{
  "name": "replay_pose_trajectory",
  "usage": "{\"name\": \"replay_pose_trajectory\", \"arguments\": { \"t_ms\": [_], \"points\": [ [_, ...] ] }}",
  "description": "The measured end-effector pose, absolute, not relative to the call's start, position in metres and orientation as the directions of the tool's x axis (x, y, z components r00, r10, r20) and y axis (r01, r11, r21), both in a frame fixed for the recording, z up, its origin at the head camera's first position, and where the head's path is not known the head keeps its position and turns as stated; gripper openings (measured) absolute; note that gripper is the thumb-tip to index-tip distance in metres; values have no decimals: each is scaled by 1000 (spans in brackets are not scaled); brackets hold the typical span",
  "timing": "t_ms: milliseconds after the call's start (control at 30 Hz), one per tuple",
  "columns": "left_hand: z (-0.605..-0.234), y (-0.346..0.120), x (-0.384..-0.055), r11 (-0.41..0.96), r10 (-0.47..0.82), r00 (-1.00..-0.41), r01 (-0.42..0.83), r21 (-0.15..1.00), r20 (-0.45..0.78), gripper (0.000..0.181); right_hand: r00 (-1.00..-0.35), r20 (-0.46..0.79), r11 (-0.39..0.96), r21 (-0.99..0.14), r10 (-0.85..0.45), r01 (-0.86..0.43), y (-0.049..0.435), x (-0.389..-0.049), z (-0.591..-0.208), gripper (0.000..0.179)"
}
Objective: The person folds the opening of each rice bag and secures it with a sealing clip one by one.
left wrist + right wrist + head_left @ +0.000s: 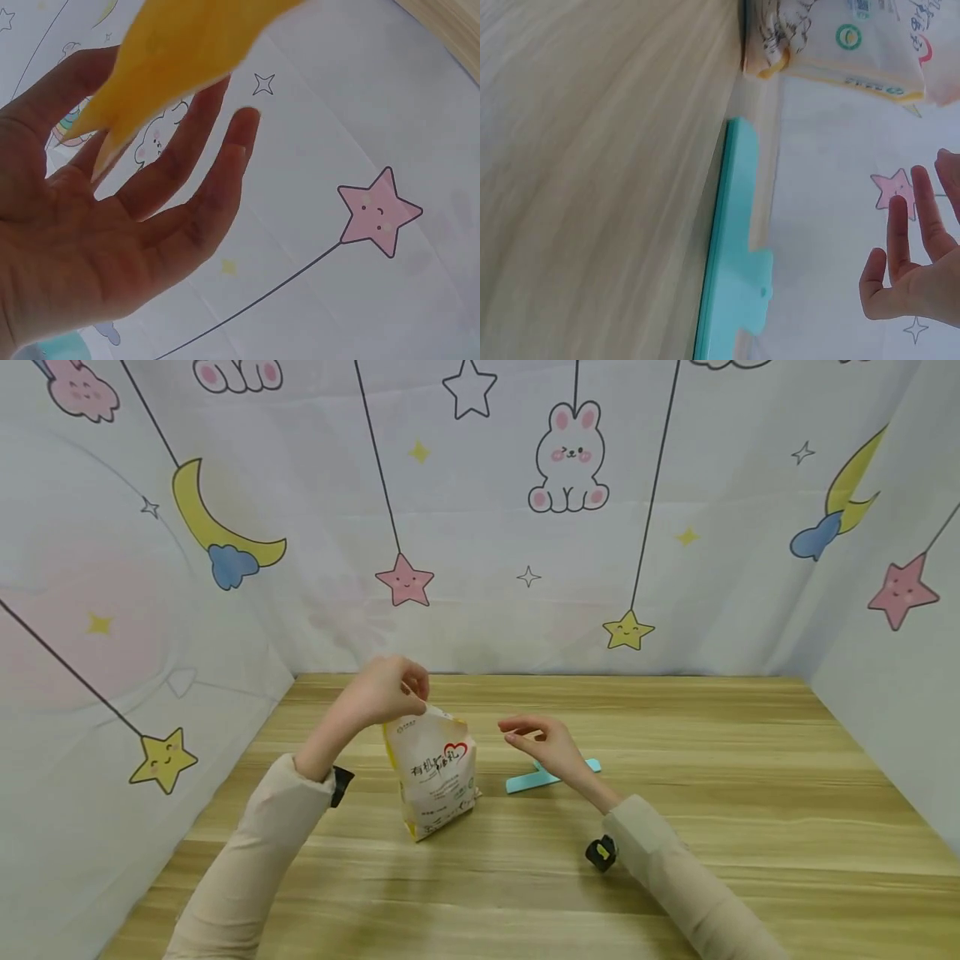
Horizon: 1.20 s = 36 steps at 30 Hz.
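A white and yellow paper food bag point(438, 768) with dark printed writing and a red heart stands on the wooden table. My left hand point(378, 692) pinches its top left corner. In the left wrist view the yellow side of the bag point(187, 52) crosses the fingers of that left hand point(135, 217), partly hiding them. To the right of the bag my right hand point(551, 745) hovers with loosely bent fingers, holding nothing. Below it lies a turquoise bag clip point(525, 782), partly covered by the hand; in the right wrist view the clip point(735, 225) lies flat on the table.
The wooden table point(720, 777) reaches back to a white curtain point(480, 510) printed with stars, moons and a rabbit. Curtains also hang at the left and right sides. A dark strapped device point(602, 853) sits at the right wrist.
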<state>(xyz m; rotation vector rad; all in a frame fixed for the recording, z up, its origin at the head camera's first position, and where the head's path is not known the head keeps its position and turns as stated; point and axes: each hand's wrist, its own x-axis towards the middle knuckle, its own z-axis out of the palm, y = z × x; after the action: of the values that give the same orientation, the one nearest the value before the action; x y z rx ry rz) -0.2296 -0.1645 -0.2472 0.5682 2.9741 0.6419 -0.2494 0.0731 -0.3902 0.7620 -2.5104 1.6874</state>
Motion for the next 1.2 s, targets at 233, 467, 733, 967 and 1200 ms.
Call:
{"name": "replay_pose_trajectory", "arguments": {
  "t_ms": [233, 467, 733, 967, 1200],
  "points": [
    [-253, -158, -216, 890, 354, -920, 387, 241, 171, 8, -856, 315, 425, -764, -410, -485, 87, -263, -412, 26],
    [-261, -154, -205, 919, 365, -893, 391, 53, 262, 7, -780, 368, 561, -547, -506, -622, 99, -267, -416, 25],
    [-268, -154, -199, 915, 393, -845, 400, -57, 363, 7, -782, 292, 675, -395, -550, -623, 108, -266, -420, 25],
    [-274, -155, -195, 901, 427, -778, 407, -148, 462, 9, -768, 236, 712, -289, -595, -640, 111, -268, -423, 27],
    [-277, -156, -194, 893, 440, -745, 420, -161, 502, 8, -762, 211, 732, -214, -613, -647, 112, -270, -425, 26]
  ]
}}
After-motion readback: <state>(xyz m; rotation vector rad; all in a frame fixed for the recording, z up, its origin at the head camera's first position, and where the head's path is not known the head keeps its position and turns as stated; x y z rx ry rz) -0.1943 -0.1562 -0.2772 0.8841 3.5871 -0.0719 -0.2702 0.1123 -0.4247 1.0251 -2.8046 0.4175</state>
